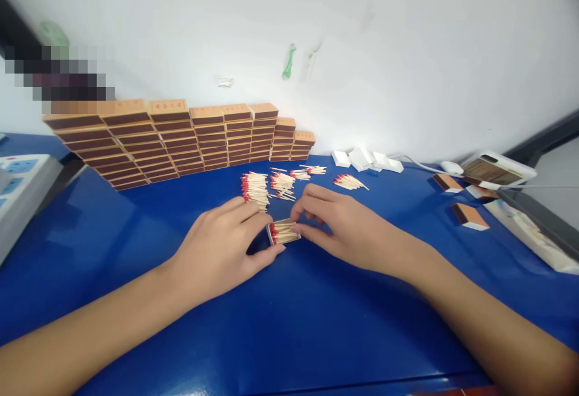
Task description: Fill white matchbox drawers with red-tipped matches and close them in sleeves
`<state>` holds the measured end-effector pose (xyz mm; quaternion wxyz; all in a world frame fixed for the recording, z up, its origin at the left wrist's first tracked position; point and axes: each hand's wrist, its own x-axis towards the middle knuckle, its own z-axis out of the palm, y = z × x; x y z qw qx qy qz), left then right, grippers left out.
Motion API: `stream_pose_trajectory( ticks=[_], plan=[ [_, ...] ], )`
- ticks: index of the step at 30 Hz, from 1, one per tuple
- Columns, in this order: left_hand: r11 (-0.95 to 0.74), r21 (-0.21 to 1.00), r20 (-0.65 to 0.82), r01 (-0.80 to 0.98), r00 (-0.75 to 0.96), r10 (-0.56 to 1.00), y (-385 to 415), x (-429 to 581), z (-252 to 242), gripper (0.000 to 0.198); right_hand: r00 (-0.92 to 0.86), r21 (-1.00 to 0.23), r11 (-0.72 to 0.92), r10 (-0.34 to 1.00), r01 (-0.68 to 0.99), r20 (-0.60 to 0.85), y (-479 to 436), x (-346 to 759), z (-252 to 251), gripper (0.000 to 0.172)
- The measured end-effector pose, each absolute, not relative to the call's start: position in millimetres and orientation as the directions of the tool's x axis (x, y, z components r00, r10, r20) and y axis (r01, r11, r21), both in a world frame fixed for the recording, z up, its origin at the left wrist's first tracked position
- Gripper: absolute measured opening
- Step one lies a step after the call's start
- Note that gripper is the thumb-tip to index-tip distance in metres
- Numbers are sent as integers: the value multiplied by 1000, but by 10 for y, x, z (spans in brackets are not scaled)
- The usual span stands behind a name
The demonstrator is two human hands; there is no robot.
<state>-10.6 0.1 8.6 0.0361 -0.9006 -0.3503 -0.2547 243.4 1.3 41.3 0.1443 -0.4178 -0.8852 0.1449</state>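
A small open matchbox tray (284, 231) filled with red-tipped matches lies on the blue table (294, 323). My left hand (224, 245) grips the tray's left end between thumb and fingers. My right hand (339, 221) pinches its right end, fingers curled over the match ends. Just beyond the hands lie loose piles of matches (256, 188), and a smaller pile of matches (349, 182) sits to the right.
A long stepped stack of orange matchboxes (181, 137) lines the white wall. White empty trays (366, 159) sit at the back right. Single matchboxes (470, 216) and a phone (497, 170) lie at the right. A white power strip (18, 185) is at the left edge.
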Motion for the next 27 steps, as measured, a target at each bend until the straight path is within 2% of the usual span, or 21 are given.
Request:
stream_pose_trajectory(
  ticks=[6, 17, 22, 27],
  plan=[
    [-749, 107, 464, 654, 633, 619, -6, -103, 89, 23, -619, -386, 577, 785, 720, 20, 30, 2514, 456, 10],
    [-754, 112, 464, 647, 637, 616, 0, -107, 95, 23, -628, -418, 598, 774, 684, 78, 20, 2449, 398, 11],
    [-758, 122, 453, 641, 643, 617, -9, -100, 104, 22, -496, -489, 537, 839, 687, 224, 179, 2436, 308, 9],
    [-764, 120, 456, 634, 648, 610, -10, -101, 101, 22, -432, -489, 531, 847, 692, 309, 398, 2361, 86, 5]
  ],
)
